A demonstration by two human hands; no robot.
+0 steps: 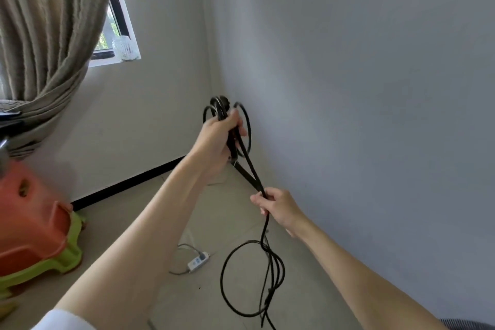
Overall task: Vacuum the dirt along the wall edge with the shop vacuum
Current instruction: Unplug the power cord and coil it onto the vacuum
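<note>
- Grey walls meet in a corner above a tiled floor, edged by a black skirting.
- A bundle of black cord is gripped by the left hand, held up near the corner.
- One strand is pinched lower down by the right hand; loose loops hang below it to the floor.
- An orange-and-green vacuum is seen at far left, well apart from both hands.
- A white power strip lies on the floor.

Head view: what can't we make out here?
- Black cord: lower end cut off by the bottom edge.
- Coils inside the left hand: count hidden by the fingers.
- Orange vacuum: cropped by the left edge, hose unseen.
- Power strip: switch state too small.
</note>
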